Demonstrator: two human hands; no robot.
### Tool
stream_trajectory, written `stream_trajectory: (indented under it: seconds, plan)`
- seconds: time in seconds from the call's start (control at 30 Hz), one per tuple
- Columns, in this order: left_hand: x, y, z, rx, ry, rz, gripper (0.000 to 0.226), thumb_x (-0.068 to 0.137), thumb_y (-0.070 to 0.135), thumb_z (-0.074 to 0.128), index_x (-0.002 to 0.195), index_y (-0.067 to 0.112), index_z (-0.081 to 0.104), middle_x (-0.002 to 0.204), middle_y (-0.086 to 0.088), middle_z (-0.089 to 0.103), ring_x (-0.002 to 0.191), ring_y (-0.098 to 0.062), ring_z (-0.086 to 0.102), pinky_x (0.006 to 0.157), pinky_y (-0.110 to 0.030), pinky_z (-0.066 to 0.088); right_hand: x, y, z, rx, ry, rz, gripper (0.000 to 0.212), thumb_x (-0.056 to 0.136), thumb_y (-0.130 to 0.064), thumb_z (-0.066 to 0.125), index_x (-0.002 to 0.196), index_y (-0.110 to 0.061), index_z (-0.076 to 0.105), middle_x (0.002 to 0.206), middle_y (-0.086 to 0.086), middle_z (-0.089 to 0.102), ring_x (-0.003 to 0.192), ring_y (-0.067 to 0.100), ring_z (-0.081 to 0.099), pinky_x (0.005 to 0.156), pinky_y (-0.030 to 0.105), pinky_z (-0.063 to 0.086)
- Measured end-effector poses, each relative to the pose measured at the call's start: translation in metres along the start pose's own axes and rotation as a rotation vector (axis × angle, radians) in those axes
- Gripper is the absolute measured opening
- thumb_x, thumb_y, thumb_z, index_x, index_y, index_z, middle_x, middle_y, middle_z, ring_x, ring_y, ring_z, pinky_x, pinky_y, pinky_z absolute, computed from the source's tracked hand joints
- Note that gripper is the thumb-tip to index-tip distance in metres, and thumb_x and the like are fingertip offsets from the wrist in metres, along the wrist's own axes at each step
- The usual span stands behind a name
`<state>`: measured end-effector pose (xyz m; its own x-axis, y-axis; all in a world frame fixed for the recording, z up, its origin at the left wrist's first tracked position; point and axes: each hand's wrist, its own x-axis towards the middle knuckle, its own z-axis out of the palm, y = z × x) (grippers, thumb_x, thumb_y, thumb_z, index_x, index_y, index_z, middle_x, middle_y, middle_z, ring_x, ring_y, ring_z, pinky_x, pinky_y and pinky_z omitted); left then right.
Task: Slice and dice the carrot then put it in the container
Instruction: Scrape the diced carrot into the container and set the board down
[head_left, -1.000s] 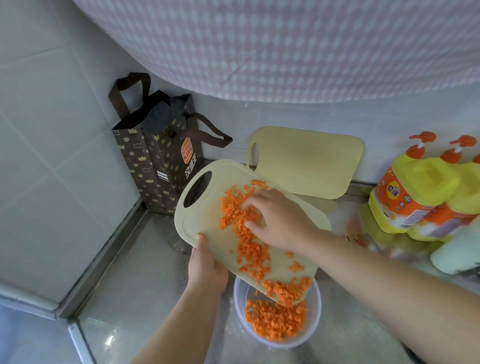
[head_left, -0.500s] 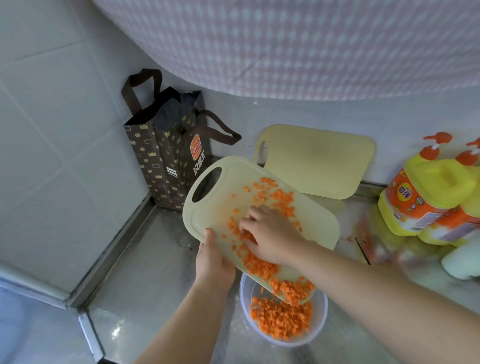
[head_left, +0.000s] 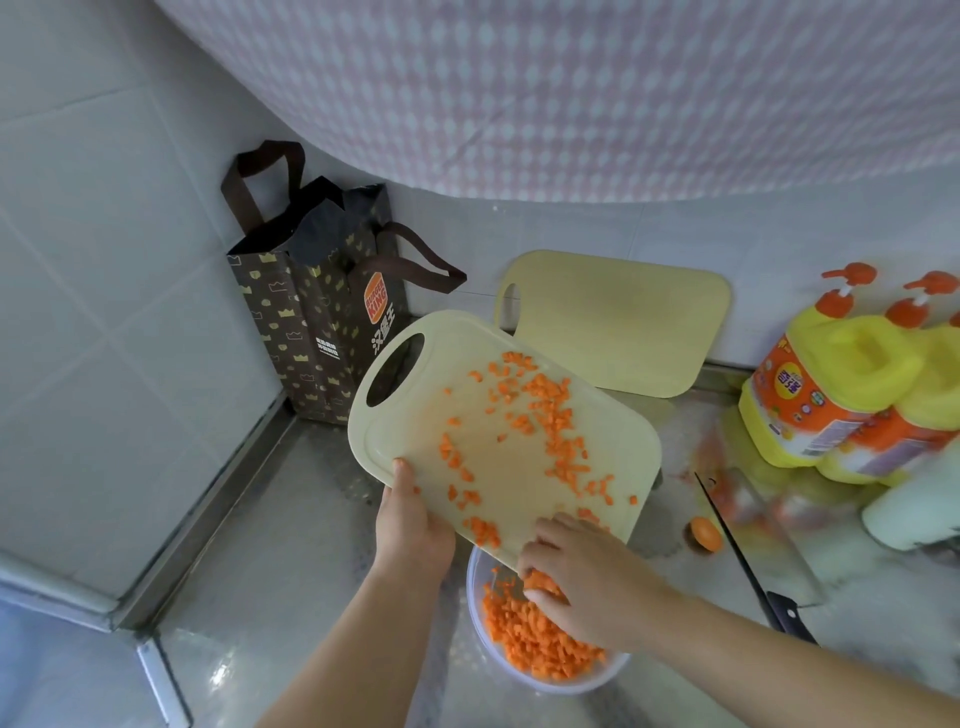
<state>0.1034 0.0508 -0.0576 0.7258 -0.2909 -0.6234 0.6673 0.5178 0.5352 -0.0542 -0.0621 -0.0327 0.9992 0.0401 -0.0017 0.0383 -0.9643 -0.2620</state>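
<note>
My left hand (head_left: 410, 525) grips the near-left edge of a pale yellow cutting board (head_left: 415, 415), which is tilted with its low end over a clear round container (head_left: 561, 685). Diced carrot pieces (head_left: 550, 415) lie scattered on the board, thicker toward its right side. More diced carrot (head_left: 524, 636) fills the container. My right hand (head_left: 587, 571) rests at the board's low edge above the container, fingers curved over a clump of dice, holding nothing firmly.
A knife (head_left: 753, 566) lies on the steel counter to the right, next to a carrot end (head_left: 705, 533). A second cutting board (head_left: 623, 322) leans on the back wall. A brown paper bag (head_left: 317, 312) stands in the corner. Yellow detergent bottles (head_left: 841, 384) stand at the right.
My right hand has swept down the board from its middle to the low edge, pushing dice into the container. The board's centre now shows bare, and the pile in the container has grown.
</note>
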Motion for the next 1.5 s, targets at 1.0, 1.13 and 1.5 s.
stream_trajectory:
  seconds: [1.0, 1.13, 1.5]
  plan:
    - [0.015, 0.005, -0.015, 0.003, -0.005, -0.008, 0.042, 0.098, 0.039, 0.048, 0.133, 0.016, 0.05, 0.125, -0.008, 0.063, 0.113, -0.028, 0.061, 0.105, -0.053, 0.04, -0.001, 0.033, -0.002, 0.131, 0.125, 0.075, 0.016, 0.092, -0.031, 0.056, 0.096, -0.021, 0.067, 0.098, -0.011, 0.054, 0.096, 0.007, 0.046, 0.087, 0.016, 0.033]
    - [0.013, 0.008, -0.013, 0.007, 0.012, 0.004, 0.042, 0.098, 0.038, 0.048, 0.132, 0.014, 0.05, 0.121, -0.008, 0.064, 0.11, -0.027, 0.061, 0.104, -0.051, 0.041, -0.026, 0.028, 0.009, 0.146, 0.023, 0.059, 0.02, 0.096, -0.035, 0.049, 0.104, -0.025, 0.064, 0.107, -0.015, 0.052, 0.102, -0.001, 0.042, 0.082, 0.004, 0.024]
    - [0.007, 0.007, -0.014, 0.026, -0.031, -0.001, 0.042, 0.098, 0.039, 0.046, 0.134, 0.016, 0.049, 0.124, -0.008, 0.063, 0.113, -0.028, 0.06, 0.106, -0.05, 0.039, 0.052, 0.05, -0.061, 0.251, 0.341, 0.171, 0.016, 0.089, -0.022, 0.062, 0.103, -0.016, 0.068, 0.095, -0.015, 0.051, 0.087, 0.006, 0.049, 0.079, 0.024, 0.04]
